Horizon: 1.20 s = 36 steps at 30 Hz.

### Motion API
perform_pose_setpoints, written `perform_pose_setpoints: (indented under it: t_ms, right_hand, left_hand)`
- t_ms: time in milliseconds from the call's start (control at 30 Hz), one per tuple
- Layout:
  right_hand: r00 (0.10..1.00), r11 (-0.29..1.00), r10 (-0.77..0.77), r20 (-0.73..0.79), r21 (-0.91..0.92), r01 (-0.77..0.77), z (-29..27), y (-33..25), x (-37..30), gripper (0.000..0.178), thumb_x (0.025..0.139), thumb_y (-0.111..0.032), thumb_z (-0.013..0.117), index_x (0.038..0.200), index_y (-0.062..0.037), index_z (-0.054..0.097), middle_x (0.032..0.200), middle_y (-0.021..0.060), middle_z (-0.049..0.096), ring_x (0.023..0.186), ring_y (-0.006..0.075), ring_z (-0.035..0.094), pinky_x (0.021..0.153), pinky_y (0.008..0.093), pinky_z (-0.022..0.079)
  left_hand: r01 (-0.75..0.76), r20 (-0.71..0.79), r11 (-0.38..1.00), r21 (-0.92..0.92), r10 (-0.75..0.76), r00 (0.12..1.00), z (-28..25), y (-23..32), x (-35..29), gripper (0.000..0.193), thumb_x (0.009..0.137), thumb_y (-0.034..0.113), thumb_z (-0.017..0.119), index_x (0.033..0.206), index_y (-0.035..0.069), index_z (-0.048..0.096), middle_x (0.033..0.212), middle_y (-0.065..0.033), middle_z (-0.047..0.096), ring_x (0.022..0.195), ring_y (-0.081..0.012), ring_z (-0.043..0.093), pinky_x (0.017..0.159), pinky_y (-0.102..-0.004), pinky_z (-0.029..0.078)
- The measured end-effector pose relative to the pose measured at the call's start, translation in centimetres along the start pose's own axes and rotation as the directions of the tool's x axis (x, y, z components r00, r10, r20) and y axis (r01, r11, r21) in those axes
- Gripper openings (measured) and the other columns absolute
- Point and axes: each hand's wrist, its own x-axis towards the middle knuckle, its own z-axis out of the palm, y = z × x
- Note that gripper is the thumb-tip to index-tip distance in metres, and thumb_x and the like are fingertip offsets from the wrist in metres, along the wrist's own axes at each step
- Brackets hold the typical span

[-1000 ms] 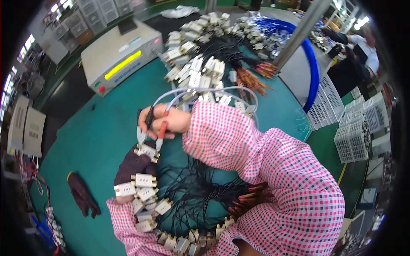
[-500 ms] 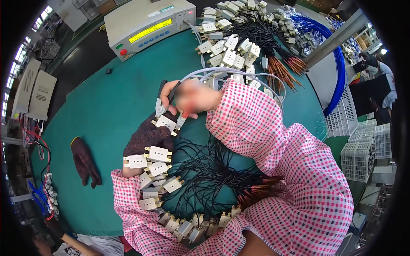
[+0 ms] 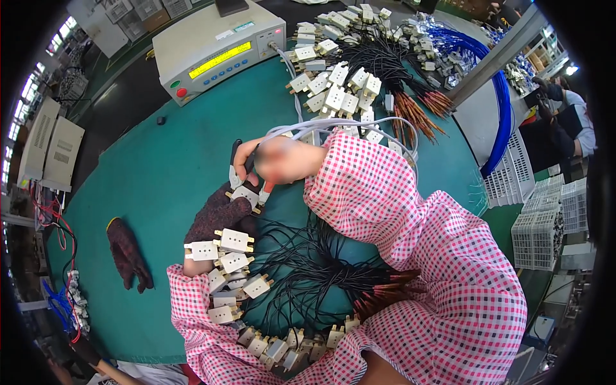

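My left hand (image 3: 217, 217), in a dark brown knit glove, holds a white connector block (image 3: 246, 196) with brass tabs. My bare right hand (image 3: 290, 160) is closed around two test leads: one with a black grip (image 3: 235, 154), the other with a red grip (image 3: 267, 187). Their metal ends are at opposite ends of the block, by its tabs. More white connector blocks (image 3: 235, 240) with black wires (image 3: 314, 260) lie on and beside my left forearm, the wires ending in copper-brown tips (image 3: 378, 298) by my right sleeve.
A tester (image 3: 221, 58) with a lit yellow display stands at the back, grey cables (image 3: 346, 122) running from it. An empty dark glove (image 3: 128, 253) lies on the green mat at left. More wired blocks (image 3: 333, 96) are piled at back right, near blue wires (image 3: 504, 122) and white baskets (image 3: 539, 231).
My right hand has moved slightly down and left, bringing the lead ends closer about the held block. The view has shifted a little. Both hands keep their hold.
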Motion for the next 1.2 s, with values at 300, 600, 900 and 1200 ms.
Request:
perform_pose_setpoints:
  t_ms: [300,600,900,1200]
  right_hand:
    - [0.999,0.999,0.043,-0.015,0.007,-0.043,0.1,-1.3,-0.4,0.025,0.076,-0.008,0.043,0.095,-0.0052,0.06,0.081,0.001,0.06,0.05,0.0065,0.047,0.043,0.0224,0.037]
    - [0.991,0.952,0.042,-0.125,0.306,-0.002,1.6,0.1,0.2,0.023,0.073,-0.001,0.044,0.091,-0.0018,0.058,0.074,0.005,0.06,0.046,0.0075,0.047,0.038,0.0206,0.032]
    - [0.982,0.907,0.054,-0.182,0.421,0.028,2.3,0.4,0.1,0.024,0.071,0.002,0.043,0.089,-0.0019,0.058,0.069,0.0065,0.059,0.045,0.0078,0.046,0.036,0.0216,0.029]
    - [0.866,0.841,-0.123,-0.484,0.413,0.349,-1.4,-2.4,-0.8,0.02,0.076,-0.002,0.043,0.093,-0.0019,0.054,0.064,0.0105,0.058,0.033,0.0099,0.04,0.028,0.0219,0.028]
  left_hand:
    - [-0.002,0.007,0.998,-0.056,0.002,1.0,0.6,0.6,0.2,0.038,0.089,0.02,0.061,0.121,0.004,0.049,0.09,-0.0065,0.064,0.063,-0.0102,0.059,0.055,-0.0234,0.049]
    - [-0.025,0.016,0.999,0.024,0.024,1.0,0.7,0.9,0.0,0.037,0.088,0.021,0.061,0.118,0.002,0.05,0.094,-0.007,0.062,0.071,-0.0132,0.06,0.06,-0.0245,0.049]
    - [-0.131,0.022,0.991,-0.016,0.132,0.991,0.3,-0.2,0.8,0.051,0.083,0.02,0.068,0.126,0.001,0.049,0.101,-0.0108,0.065,0.087,-0.021,0.065,0.079,-0.0314,0.051]
    - [-0.152,-0.083,0.936,-0.319,0.132,0.988,2.0,-0.4,2.2,0.034,0.095,0.035,0.05,0.091,0.002,0.054,0.092,-0.0137,0.062,0.073,-0.0219,0.061,0.068,-0.0346,0.052]
